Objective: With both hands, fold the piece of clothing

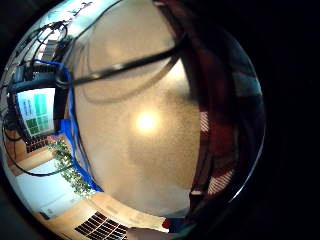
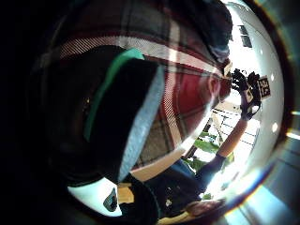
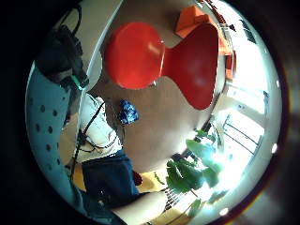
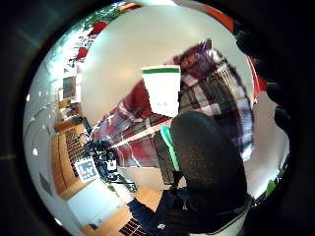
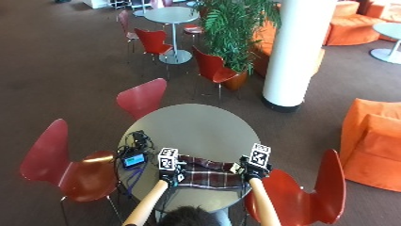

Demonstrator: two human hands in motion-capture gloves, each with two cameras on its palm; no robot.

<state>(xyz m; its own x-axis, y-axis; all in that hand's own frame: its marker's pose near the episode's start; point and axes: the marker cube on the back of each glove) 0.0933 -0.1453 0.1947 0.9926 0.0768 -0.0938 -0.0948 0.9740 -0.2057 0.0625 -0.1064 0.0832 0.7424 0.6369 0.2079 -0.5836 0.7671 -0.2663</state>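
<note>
Round table [image 5: 188,125]; plaid shirt [image 5: 206,173] stretched between left hand [image 5: 170,175], right hand [image 5: 250,172].

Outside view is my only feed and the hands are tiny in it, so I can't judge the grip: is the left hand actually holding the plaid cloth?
Observer: Yes. In the left thumb side palm view, the left hand has its thumb laid against the plaid cloth, which fills that view.
Operator: Is there anything on the cloth that I can't make out?
Observer: A white label with a green stripe sits on the plaid. It shows in the right thumb side palm view.
Operator: And the right hand's grip?
Observer: I cannot tell. The right hand little finger side view faces a red chair and the floor, not the cloth.
</note>
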